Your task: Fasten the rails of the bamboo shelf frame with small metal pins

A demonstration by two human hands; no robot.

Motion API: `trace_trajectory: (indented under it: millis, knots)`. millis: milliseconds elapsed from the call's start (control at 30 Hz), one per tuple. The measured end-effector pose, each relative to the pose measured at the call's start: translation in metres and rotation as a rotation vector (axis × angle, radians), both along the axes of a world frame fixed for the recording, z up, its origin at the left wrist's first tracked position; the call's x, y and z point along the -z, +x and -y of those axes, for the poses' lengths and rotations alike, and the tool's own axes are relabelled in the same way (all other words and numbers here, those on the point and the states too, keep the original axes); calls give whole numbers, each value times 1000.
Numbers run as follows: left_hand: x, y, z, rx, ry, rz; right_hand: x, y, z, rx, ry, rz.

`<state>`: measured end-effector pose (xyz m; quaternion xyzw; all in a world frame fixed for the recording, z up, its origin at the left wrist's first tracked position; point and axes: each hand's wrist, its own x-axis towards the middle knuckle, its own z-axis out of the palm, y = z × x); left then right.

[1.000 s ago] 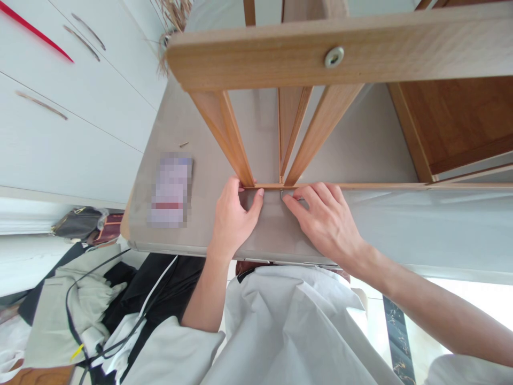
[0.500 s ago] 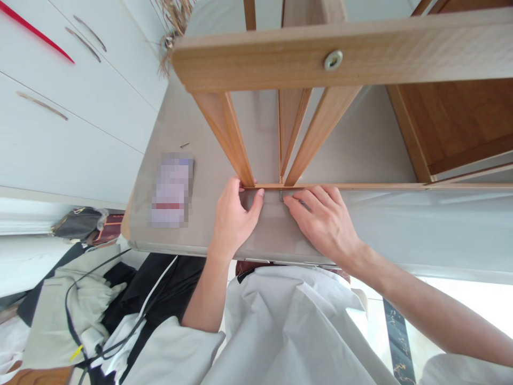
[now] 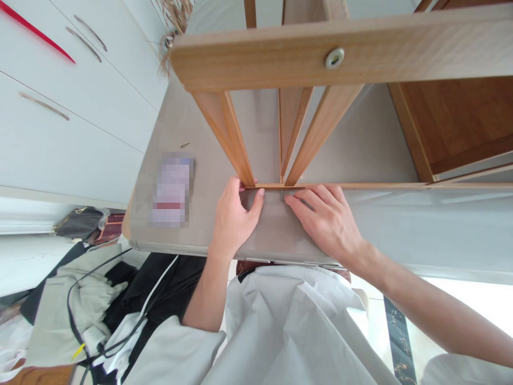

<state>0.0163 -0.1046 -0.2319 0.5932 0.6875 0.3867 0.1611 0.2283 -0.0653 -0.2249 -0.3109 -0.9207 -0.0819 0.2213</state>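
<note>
A wooden frame [image 3: 256,60] with slanting slats stands on the table in front of me. My left hand [image 3: 236,216] is closed around its low front rail [image 3: 380,186], thumb on the near side and fingertips partly hidden behind the wood. Just to the right, my right hand [image 3: 326,219] pinches a small metal screw [image 3: 281,195] with thumb and forefinger. The screw points at the rail near the foot of a slat; how deep it sits I cannot tell. A round metal fastener [image 3: 334,58] is set in the upper bar.
On the grey table [image 3: 216,133] lie a blurred-out phone-like object [image 3: 171,190] and a loose screw [image 3: 185,145] at left. White drawers [image 3: 80,144] stand beyond the table's left edge. Bags, cloth and cables [image 3: 104,310] are heaped below it.
Both hands stay in nearly the same place. My right fingers have shifted very slightly at the screw; the view has moved a touch.
</note>
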Motion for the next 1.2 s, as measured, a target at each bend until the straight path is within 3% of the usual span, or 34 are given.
trace_trajectory:
  millis: [667, 1200]
  knots:
    - [-1, 1, 0, -5, -4, -6, -4, 0, 0, 17, 0, 72]
    - [0, 0, 0, 11, 10, 18, -17, -8, 4, 39, 28, 156]
